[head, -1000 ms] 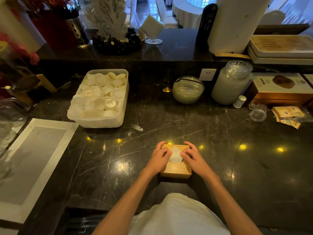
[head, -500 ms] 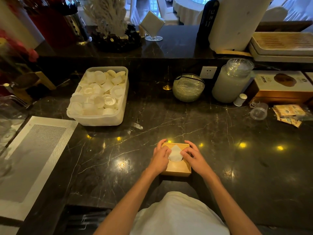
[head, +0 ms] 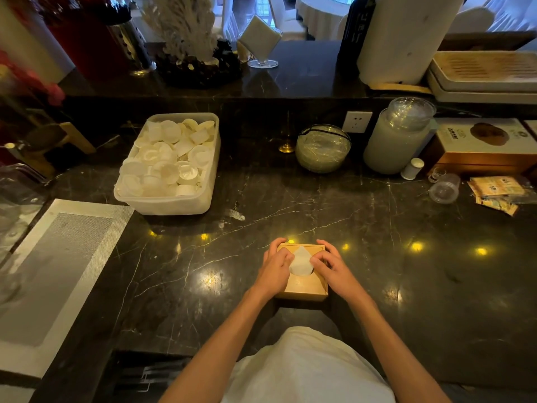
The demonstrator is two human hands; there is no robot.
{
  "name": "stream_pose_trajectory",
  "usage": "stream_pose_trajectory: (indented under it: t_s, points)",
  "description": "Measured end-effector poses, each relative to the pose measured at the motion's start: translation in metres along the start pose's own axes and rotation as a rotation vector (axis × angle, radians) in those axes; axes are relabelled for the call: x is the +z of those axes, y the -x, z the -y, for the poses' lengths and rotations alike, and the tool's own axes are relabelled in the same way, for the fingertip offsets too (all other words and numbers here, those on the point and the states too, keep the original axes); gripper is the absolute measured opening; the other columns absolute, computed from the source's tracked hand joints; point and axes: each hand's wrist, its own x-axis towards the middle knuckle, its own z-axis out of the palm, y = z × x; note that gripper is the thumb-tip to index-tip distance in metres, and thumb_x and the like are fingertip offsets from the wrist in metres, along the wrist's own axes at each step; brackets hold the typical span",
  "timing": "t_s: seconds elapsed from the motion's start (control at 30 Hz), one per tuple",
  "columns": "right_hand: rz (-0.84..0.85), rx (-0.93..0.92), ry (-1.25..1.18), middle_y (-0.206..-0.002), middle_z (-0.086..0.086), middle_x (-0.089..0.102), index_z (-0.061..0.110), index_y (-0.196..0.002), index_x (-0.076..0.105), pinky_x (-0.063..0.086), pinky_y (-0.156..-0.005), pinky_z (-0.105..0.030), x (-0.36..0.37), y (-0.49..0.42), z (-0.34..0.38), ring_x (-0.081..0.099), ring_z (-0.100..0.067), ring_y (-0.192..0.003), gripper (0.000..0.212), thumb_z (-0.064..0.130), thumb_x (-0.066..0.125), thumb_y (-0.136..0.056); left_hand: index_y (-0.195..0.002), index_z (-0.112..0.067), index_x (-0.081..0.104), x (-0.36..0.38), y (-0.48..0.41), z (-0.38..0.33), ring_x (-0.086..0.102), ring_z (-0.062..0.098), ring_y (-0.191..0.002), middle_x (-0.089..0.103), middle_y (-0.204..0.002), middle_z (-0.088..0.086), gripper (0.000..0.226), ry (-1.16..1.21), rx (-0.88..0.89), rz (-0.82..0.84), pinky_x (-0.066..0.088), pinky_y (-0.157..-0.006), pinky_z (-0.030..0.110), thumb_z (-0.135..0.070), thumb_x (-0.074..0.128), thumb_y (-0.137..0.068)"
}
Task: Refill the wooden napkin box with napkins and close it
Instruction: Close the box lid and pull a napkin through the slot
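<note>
A small wooden napkin box (head: 305, 286) sits on the dark marble counter (head: 290, 210) near its front edge, its lid on. A white napkin (head: 301, 261) sticks up in a point through the lid's opening. My left hand (head: 274, 270) rests on the box's left side, fingers curled at the napkin's left edge. My right hand (head: 331, 267) lies on the right side, fingertips touching the napkin's right edge. Both hands cover the box's side edges.
A clear plastic tub of white cups (head: 170, 164) stands at the back left, a woven placemat (head: 52, 274) at the left. A glass bowl (head: 323, 148), a tall jar (head: 396, 138), a small tipped glass (head: 444, 189), sachets (head: 498, 193) and a carton (head: 485, 146) line the back right.
Both hands stay on the box; the fingers have shifted slightly around the napkin. The box has not visibly moved.
</note>
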Motion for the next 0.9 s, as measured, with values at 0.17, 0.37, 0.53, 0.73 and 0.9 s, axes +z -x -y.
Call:
stream_pose_trajectory:
  t_s: [0.17, 0.37, 0.53, 0.73, 0.9]
  points:
    - [-0.008, 0.002, 0.007, -0.153, 0.011, 0.03, 0.02, -0.09, 0.068, 0.032, -0.096, -0.017, 0.0, 0.001, 0.0, 0.03, -0.001, -0.128, 0.014, 0.029, 0.059, -0.096, -0.088, -0.017, 0.054, 0.0, 0.0, 0.001, 0.033, 0.013, -0.133, 0.031, -0.15, -0.011, 0.028, -0.003, 0.011, -0.008, 0.03, -0.103, 0.031, -0.027, 0.036, -0.106]
    - [-0.001, 0.03, -0.042, -0.156, 0.011, 0.028, 0.021, -0.097, 0.068, 0.026, -0.105, -0.028, -0.004, 0.006, 0.006, 0.026, -0.003, -0.135, 0.015, 0.03, 0.057, -0.097, -0.096, -0.024, 0.061, -0.014, 0.001, 0.001, 0.033, 0.015, -0.137, 0.032, -0.151, -0.007, 0.017, 0.258, -0.02, 0.075, 0.031, -0.112, 0.038, -0.028, 0.046, -0.103]
    - [-0.083, 0.115, -0.388, -0.16, 0.008, 0.025, 0.037, -0.143, 0.043, 0.028, -0.114, -0.037, -0.015, 0.017, 0.009, 0.025, -0.016, -0.145, 0.044, 0.046, 0.038, -0.1, -0.148, -0.031, 0.031, -0.033, 0.015, 0.013, 0.037, 0.021, -0.14, 0.031, -0.157, 0.0, 0.045, 0.681, -0.188, 0.024, 0.034, -0.116, 0.045, -0.038, 0.04, -0.104]
    - [0.016, 0.286, -0.711, -0.154, 0.002, 0.041, 0.038, -0.15, 0.028, 0.036, -0.113, -0.043, 0.006, 0.03, 0.005, 0.044, -0.019, -0.137, 0.055, 0.056, 0.023, -0.098, -0.153, -0.041, 0.022, 0.001, 0.038, 0.015, 0.038, 0.014, -0.142, 0.037, -0.157, -0.008, 0.058, 0.717, -0.26, 0.115, 0.03, -0.118, 0.045, -0.061, 0.029, -0.099]
    - [0.039, 0.34, -0.707, -0.127, 0.012, 0.065, 0.045, -0.128, 0.047, 0.052, -0.089, -0.029, 0.013, 0.029, 0.01, 0.064, -0.01, -0.116, 0.043, 0.055, 0.015, -0.101, -0.125, -0.058, 0.043, 0.008, 0.039, 0.004, 0.056, 0.0, -0.117, 0.061, -0.123, -0.026, 0.035, 0.852, -0.342, 0.061, 0.038, -0.111, 0.037, -0.053, 0.018, -0.103]
